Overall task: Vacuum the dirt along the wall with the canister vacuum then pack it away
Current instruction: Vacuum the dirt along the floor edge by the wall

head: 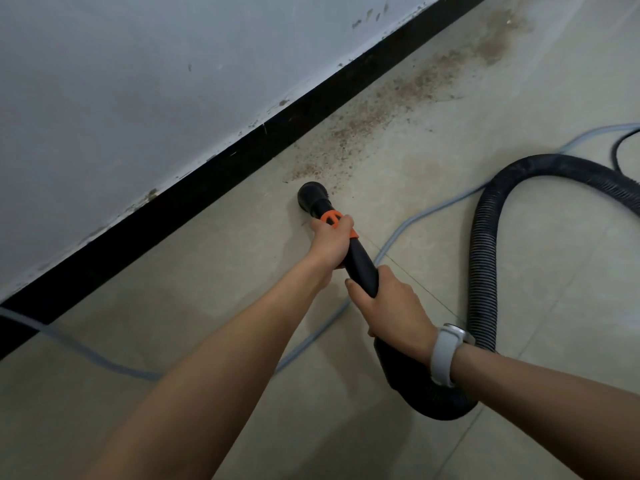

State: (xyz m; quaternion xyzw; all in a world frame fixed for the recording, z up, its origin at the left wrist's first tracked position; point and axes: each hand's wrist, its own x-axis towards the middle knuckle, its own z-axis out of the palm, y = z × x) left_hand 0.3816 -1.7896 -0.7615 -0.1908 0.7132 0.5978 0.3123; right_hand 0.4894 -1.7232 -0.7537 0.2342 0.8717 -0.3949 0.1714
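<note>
My left hand [330, 242] and right hand [391, 306] grip the wand [360, 261], left foremost; its nozzle [313, 195] points along the baseboard [207, 188] into the dirt [381, 109] ahead.

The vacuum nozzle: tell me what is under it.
The nozzle points down at bare floor tile, at the near edge of the dirt. Whatever lies directly beneath its mouth is covered.
</note>
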